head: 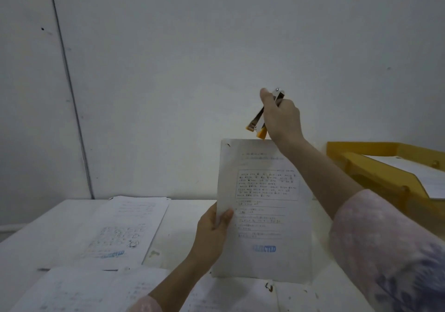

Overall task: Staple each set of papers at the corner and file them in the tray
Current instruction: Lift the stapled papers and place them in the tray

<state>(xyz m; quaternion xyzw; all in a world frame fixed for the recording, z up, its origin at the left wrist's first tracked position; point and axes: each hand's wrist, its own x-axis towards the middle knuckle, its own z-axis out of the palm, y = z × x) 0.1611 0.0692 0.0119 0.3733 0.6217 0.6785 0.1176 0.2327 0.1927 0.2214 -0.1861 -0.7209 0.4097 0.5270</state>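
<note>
Sleeved arms hold papers and stapler above the table

Pink patterned right sleeve [385, 251] fills the lower right corner, its bare forearm reaching up and away. Loose printed sheets [79, 290] lie along the near edge of the white table [36, 239], and a second pile of sheets [125, 229] lies further back on the left. Above them the left hand [212, 234] pinches the set of papers [265, 215] at its left edge, thumb on the front, keeping it upright; a blue stamp shows low on the top page and a small dark mark sits at its upper left corner. Higher up, the right hand [281, 119] is wrapped around the stapler [256, 121], whose two arms are spread, the yellow tips pointing down just above the top edge of the set. At the right stands the yellow tray [375, 164], with white sheets in it
</note>
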